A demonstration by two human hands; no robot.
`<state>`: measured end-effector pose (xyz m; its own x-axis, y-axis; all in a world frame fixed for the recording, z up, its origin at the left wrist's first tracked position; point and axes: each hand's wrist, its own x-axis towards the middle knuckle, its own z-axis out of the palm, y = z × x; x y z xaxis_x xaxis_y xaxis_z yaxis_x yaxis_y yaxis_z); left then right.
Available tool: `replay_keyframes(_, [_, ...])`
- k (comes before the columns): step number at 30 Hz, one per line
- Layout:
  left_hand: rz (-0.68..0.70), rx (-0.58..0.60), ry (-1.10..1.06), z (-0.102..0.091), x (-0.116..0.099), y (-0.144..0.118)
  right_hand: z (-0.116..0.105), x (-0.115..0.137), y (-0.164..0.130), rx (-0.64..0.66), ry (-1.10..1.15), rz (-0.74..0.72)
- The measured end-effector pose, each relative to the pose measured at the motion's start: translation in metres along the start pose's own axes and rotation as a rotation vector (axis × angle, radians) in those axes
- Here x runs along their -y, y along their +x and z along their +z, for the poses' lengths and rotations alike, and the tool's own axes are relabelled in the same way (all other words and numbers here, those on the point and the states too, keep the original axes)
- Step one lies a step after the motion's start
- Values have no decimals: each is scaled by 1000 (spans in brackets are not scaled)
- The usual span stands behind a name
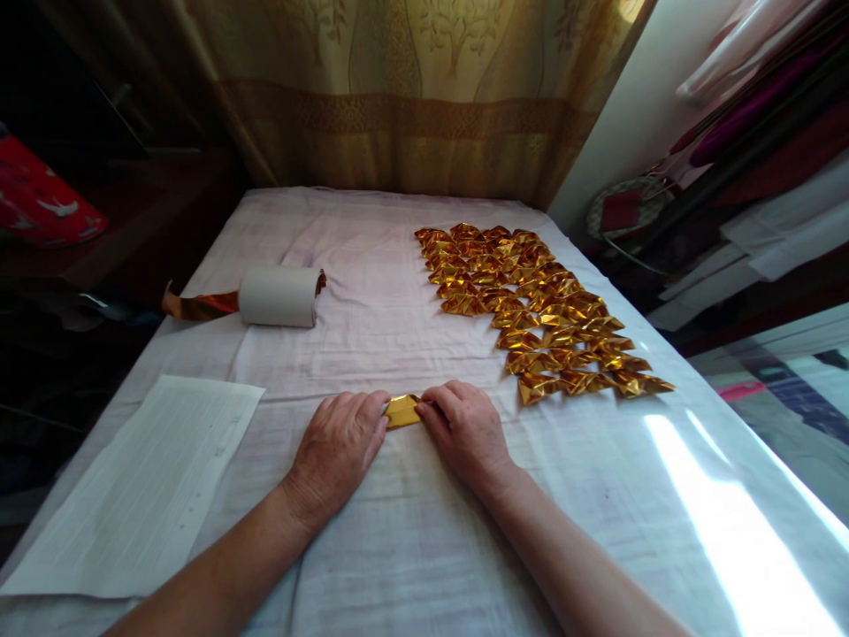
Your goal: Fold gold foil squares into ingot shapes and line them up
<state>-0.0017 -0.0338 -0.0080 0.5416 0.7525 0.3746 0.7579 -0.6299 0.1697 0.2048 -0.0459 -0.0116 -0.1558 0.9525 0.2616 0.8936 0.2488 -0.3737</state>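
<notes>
Hands meet at the near middle of the cloth-covered table (371,248), both pressing on one small piece of gold foil paper (402,411) that lies flat on the cloth. The left hand (338,447) rests palm down with its fingers held close together, their tips on the left end of the gold piece. The right hand (464,429) lies palm down too, fingers together, tips pinning the right end; only the middle of the piece shows between them. Beyond the right hand, rows of folded gold pieces (537,305) spread over the right half of the table, overlapping one another. To the left, well apart from the hands, a roll (279,296) lies on its side with a strip of gold foil (199,305) trailing from it. A white sheet of paper (142,487) lies flat near the left forearm.
</notes>
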Motion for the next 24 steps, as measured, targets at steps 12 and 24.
replay_keyframes(12, [-35, 103, -128, -5, 2, 4, 0, 3, 2, 12, -48, 7])
replay_keyframes(24, [7, 115, -57, -5, -1, 4, -7, 5, -12, 319, -146, -221])
